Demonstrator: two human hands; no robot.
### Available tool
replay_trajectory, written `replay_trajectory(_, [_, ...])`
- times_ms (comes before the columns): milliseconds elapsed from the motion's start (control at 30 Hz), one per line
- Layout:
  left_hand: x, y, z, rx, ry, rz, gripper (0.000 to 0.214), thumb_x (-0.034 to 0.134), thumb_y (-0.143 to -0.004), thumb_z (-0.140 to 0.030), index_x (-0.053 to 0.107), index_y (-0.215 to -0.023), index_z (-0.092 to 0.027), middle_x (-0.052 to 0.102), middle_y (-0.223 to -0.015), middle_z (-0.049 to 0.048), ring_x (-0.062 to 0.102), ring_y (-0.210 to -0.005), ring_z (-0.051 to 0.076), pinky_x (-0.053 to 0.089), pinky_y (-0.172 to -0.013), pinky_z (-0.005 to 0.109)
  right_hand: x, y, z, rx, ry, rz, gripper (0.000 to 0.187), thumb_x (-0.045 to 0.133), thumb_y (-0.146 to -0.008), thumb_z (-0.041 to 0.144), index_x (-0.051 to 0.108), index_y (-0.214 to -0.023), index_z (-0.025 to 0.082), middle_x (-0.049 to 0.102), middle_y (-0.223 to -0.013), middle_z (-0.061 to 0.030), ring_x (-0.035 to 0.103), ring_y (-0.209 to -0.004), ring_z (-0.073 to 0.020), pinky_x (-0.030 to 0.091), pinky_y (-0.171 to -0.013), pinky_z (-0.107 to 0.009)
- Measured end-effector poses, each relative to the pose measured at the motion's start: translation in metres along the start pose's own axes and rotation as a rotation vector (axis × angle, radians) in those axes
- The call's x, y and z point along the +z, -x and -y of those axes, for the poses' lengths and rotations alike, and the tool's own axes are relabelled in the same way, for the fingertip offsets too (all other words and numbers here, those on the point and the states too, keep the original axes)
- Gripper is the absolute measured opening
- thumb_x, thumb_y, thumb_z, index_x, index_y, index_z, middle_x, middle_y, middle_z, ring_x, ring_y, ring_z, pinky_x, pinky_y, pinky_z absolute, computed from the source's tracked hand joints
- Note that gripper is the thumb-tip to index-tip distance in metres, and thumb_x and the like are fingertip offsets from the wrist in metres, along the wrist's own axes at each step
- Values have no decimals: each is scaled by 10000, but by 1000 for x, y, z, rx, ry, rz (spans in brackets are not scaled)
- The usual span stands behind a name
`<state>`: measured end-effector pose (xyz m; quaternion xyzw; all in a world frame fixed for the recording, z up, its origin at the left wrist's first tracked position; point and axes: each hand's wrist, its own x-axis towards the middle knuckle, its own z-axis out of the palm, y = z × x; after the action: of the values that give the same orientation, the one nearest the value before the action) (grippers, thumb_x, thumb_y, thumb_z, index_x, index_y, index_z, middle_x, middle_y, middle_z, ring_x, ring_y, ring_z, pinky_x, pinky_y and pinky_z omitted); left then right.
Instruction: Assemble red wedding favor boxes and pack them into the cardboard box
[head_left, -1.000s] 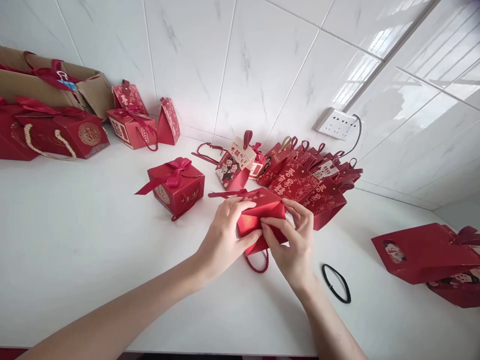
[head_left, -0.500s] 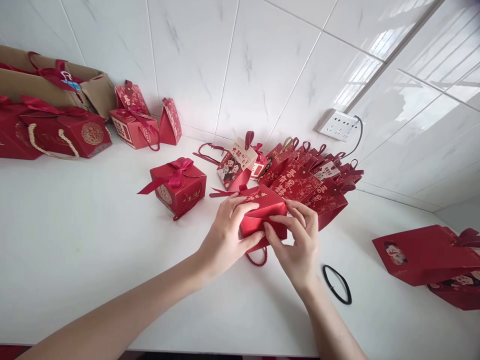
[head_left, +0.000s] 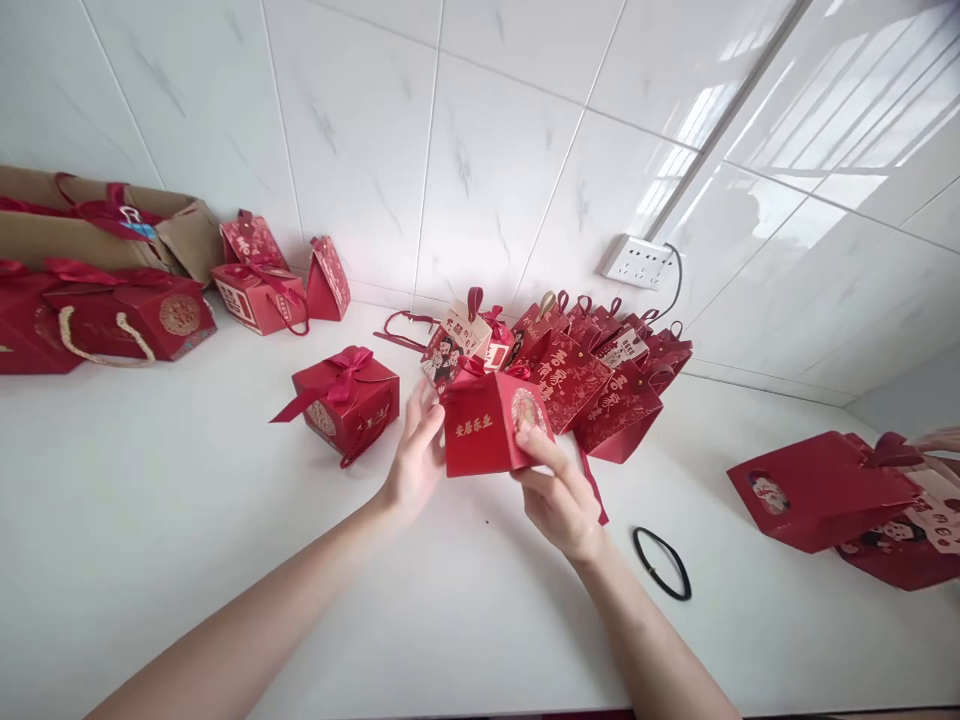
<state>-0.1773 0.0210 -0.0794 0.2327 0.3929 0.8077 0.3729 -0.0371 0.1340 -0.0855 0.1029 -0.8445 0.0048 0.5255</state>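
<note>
A red gift box [head_left: 472, 432] with gold lettering and a round gold pattern on one side is held just above the white table, tilted toward me. My right hand [head_left: 562, 495] grips its right side, the thumb over the round pattern and the fingers beneath. Against the box's left edge is my left hand [head_left: 418, 450], its fingertips partly hidden and slightly blurred. A red ribbon end [head_left: 594, 488] hangs down behind the right hand. Left of my hands stands another red gift box [head_left: 345, 405], topped with a ribbon bow and fitted with a cord handle.
Several red gift bags [head_left: 626, 415] with loop handles crowd the tiled wall under a power socket [head_left: 637, 262]. A black band [head_left: 661, 563] lies at right, near more red boxes [head_left: 817, 490]. At far left sit rope-handled boxes [head_left: 135, 315] and a cardboard box [head_left: 191, 235].
The held gift box has been turned, so its lettered face and round pattern now show. My left hand has shifted to its left edge, my right thumb onto the patterned side. The view has tilted up.
</note>
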Motion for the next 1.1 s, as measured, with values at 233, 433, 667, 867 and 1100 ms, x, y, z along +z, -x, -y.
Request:
replay_trajectory(233, [-6,-3,-7,57,-187,126,527,728,-706,-431,554,-1151,-209,638,-1161,85,575,-1122,268,467,-953,373,-4,-9,23,157,-384,-83,202,481,-821,229,512,-1013,175,560,-1093,-126,559,-1125,-275,522,-890,-483])
replay_trajectory(433, [-8,9,-4,412,-598,348,279,636,-785,-297,562,-1036,-199,534,-1248,121,489,-1234,254,444,-1020,407,1,-2,12,568,-289,-135,468,498,-857,469,377,-1229,212,405,-1289,-154,393,-1269,-310,390,-993,-563])
replay_trajectory(667, [-16,3,-6,264,-647,273,289,490,-827,-464,482,-948,-201,555,-947,48,603,-782,161,522,-791,377,-4,2,-4,870,-492,-191,228,405,-923,429,434,-1023,226,526,-807,-8,568,-781,-162,511,-779,-378])
replay_trajectory(867, [-3,5,-8,138,-924,172,467,567,-782,-456,491,-1177,-219,487,-1260,89,497,-1164,228,456,-937,378,-12,-9,-9,1142,-544,-11,328,520,-853,494,499,-1016,211,548,-1027,-57,574,-963,-183,508,-850,-365])
replay_trajectory(1100, [-6,8,-10,178,-855,10,271,404,-880,-447,528,-932,-212,439,-534,-59,501,-591,143,434,-678,288,-21,-13,-17,1073,-557,169,436,551,-840,480,475,-1183,222,574,-1219,-99,524,-1180,-216,429,-987,-410])
